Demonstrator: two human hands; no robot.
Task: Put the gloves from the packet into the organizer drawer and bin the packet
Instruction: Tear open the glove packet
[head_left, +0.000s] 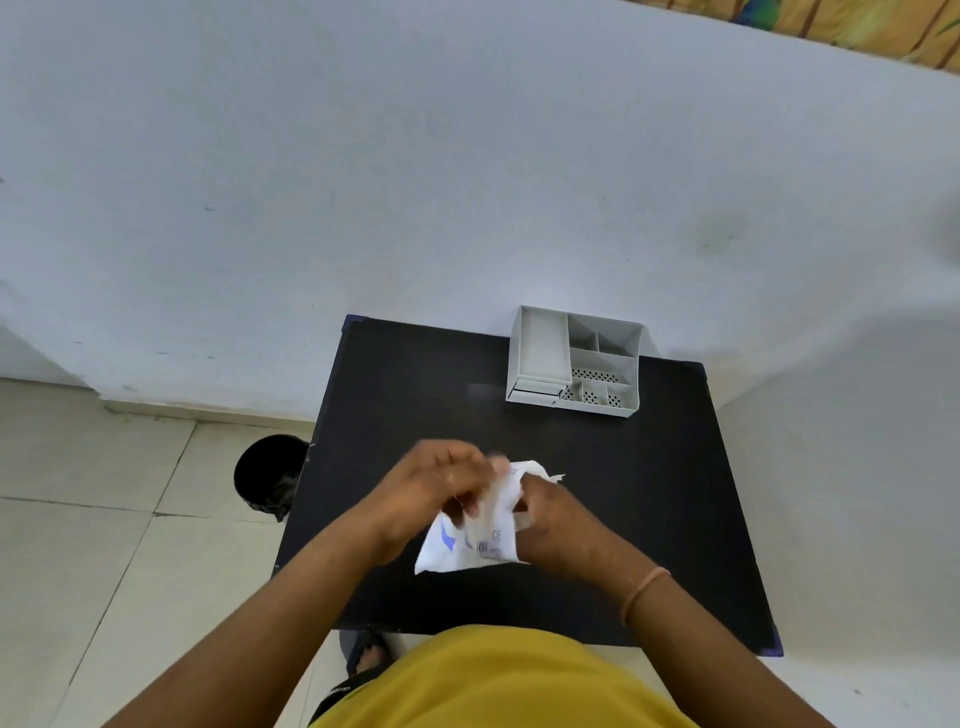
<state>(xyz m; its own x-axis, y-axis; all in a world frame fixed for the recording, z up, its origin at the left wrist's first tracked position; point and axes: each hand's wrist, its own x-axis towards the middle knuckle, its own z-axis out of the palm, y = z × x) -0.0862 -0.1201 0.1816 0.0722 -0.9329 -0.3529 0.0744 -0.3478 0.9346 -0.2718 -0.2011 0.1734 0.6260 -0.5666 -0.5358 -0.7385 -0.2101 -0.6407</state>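
A white glove packet (480, 545) with blue print is held over the middle of the black table (649, 493). My left hand (434, 493) grips its upper left part, fingers curled and blurred with motion. My right hand (558, 525) pinches its upper right edge, where a torn flap sticks out. The gloves themselves are hidden inside. A grey desk organizer (574, 361) stands at the table's far edge against the wall; its small drawer (535, 391) at the front left looks pulled out slightly.
A black bin (267, 475) sits on the tiled floor just left of the table. A white wall rises behind the table. My sandalled foot (366, 652) shows below the table's near edge.
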